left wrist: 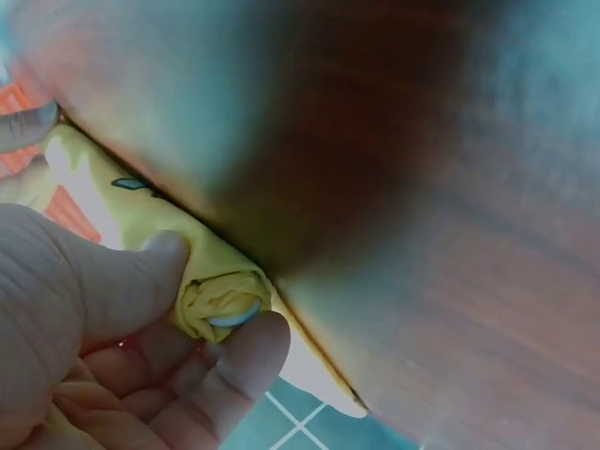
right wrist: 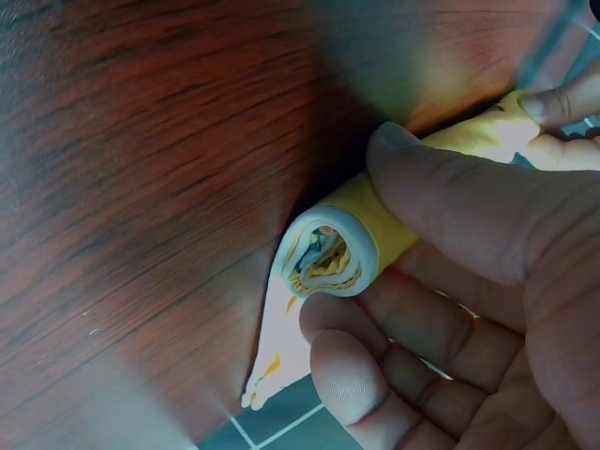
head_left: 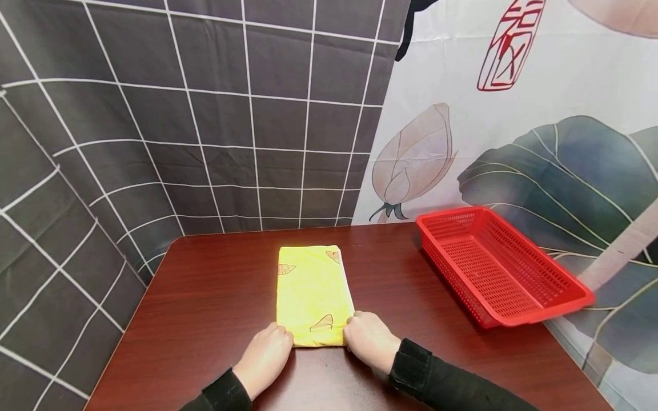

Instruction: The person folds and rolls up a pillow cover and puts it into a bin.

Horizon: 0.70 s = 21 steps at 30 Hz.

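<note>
The left hand (head_left: 264, 357) and right hand (head_left: 370, 341) are each pinching 1 end of the rolled near edge of the folded yellow printed cloth (head_left: 312, 291), which is lying mid-surface (head_left: 205, 302). Soft, light and limp, it probably needs gripping at both roll ends.
</note>
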Tool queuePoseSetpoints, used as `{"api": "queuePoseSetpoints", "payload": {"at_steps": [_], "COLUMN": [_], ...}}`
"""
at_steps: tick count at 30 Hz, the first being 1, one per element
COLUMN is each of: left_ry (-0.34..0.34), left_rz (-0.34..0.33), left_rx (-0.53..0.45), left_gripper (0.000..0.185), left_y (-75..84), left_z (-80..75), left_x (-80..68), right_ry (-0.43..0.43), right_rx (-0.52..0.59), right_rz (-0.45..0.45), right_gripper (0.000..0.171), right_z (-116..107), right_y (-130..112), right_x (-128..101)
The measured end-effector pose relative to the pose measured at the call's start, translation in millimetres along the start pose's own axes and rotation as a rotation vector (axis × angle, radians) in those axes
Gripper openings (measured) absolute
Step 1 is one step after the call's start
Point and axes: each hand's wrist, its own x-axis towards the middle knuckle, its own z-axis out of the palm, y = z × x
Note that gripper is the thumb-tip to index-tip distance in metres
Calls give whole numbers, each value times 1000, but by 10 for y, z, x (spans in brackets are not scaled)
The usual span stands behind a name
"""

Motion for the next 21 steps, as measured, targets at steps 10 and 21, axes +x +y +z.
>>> {"api": "queuePoseSetpoints", "payload": {"at_steps": [10, 21], "left_ry": [-42, -296], "left_rz": [9, -82], "left_rx": [-84, -258], "left_gripper": [21, 27], "left_y": [-178, -398], "left_z": [22, 63], "left_x": [203, 531], "right_ry": [34, 54], "right_rx": [-10, -78], "right_rz": [-5, -11], "right_gripper": [20, 22], "right_z": [8, 29], "right_y": [-13, -44], "right_x": [-19, -10]}}
